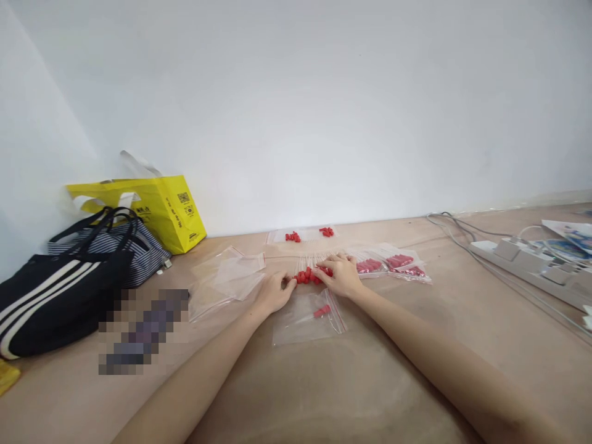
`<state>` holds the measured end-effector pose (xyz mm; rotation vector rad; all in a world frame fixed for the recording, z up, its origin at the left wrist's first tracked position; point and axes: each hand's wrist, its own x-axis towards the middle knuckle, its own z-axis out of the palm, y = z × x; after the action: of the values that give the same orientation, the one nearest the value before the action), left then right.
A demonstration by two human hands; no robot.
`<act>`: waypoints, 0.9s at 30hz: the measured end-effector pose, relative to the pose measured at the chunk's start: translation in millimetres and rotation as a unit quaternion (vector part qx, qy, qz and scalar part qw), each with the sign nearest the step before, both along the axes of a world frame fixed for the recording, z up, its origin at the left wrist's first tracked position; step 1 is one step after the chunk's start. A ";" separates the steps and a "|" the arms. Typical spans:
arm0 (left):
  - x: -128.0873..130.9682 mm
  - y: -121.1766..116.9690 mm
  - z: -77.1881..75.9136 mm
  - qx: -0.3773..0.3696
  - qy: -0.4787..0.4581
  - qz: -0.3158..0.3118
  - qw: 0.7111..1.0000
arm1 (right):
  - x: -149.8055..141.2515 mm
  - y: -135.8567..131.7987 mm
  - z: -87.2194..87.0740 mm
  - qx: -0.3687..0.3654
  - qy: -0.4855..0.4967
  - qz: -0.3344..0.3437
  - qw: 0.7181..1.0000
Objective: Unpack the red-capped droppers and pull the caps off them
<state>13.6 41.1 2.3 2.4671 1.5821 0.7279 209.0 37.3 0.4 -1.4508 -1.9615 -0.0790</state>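
Both hands at the row of red-ended sticks [305,275], which lies mid-table, pale shafts pointing at the table's far edge. Left hand [276,291]: thumb and fingers bent, narrow, tips at the left end of the row; can't tell if it's pinching or just touching. Right hand [342,275]: palm down over the right end, fingers on the red ends; grip hidden, can't tell. Clear zip bag [296,328] flat on the table [319,401] just nearer than the row, a few red pieces [322,311] at its right side. Flat clear bags [234,279] left of the left hand, filled bags [400,261] showing red right of the right hand. Two red clusters [292,237] near the far edge. Yellow bag [182,216] and black bag [60,302] toward the far left corner; power strip [531,268] well off to the right.
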 end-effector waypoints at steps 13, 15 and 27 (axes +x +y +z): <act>-21.7 -52.8 3.6 -0.033 -0.029 -0.069 0.997 | 35.7 -56.8 -8.0 -0.087 0.026 0.140 0.986; -21.3 -65.8 6.0 -0.056 -0.002 -0.127 0.990 | 32.0 -56.0 -7.3 -0.104 0.004 0.163 0.981; -20.5 -71.7 8.6 -0.110 0.061 -0.187 0.974 | 49.9 -51.4 -6.1 -0.176 0.187 0.227 0.940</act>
<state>-7.0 -30.6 10.8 2.5685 1.1063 0.3290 258.9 -14.1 -5.6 -1.0738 -1.9917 0.7336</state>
